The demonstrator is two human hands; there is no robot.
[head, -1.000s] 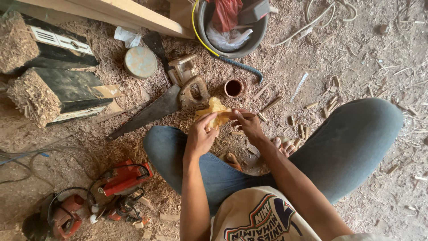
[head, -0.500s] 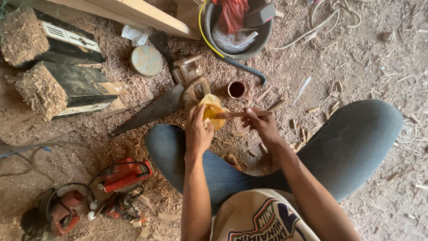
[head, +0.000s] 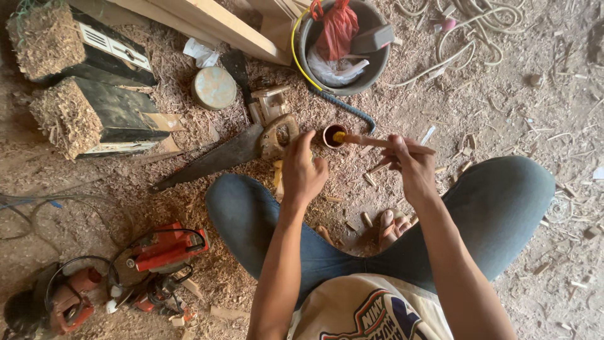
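Seated on sawdust beside a handsaw (head: pixel 220 154), our left hand (head: pixel 303 173) stayed curled, its contents hidden, while our right hand (head: pixel 412 160) pinched a wooden stick (head: pixel 371 142), its yellow tip reaching the small cup (head: pixel 333 135) just ahead.

There is one view only, from a camera worn on the person's head, looking almost straight down past the chest onto the lap and the sawdust-strewn floor (head: pixel 503 94) in front of the crossed legs. It faces forward and down, so the far floor fills the top edge of the frame and the shirt the bottom edge. It sits close: the left hand (head: pixel 303 173) and right hand (head: pixel 410 164) lie near the middle at arm's length, and the forearms run up from the bottom. The far rim of the bucket (head: pixel 377 69) is cut off at the top edge, and the red power tools (head: pixel 160 252) lie toward the lower left corner. With no second view, nothing is shared.
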